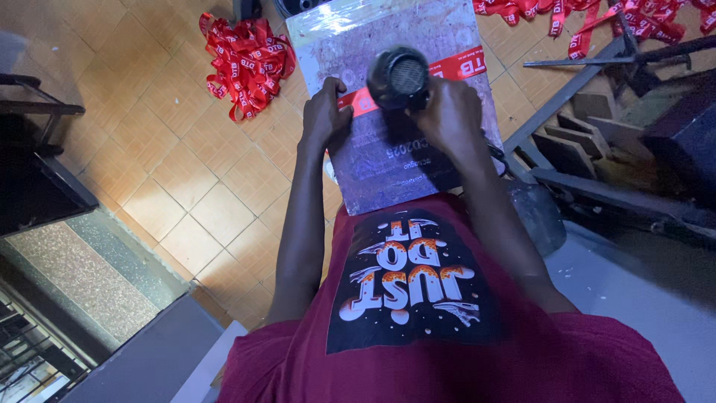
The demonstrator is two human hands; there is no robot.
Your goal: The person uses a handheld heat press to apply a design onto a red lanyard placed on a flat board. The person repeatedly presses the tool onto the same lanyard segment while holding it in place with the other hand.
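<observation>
On the plastic-wrapped board [418,160] across the person's lap, the left hand [325,112] presses fingers down on a red ribbon [462,66], while the right hand [447,112] grips a black heat blower [399,77] over it.

The person wears a dark red, short-sleeved T-shirt [447,351] with a large black print panel [410,283] on the chest, carrying rounded white and orange lettering and small splash shapes. Both arms are bare from the sleeves down to the left hand [324,112] and right hand [451,112]; no rings, watch or gloves show.
</observation>
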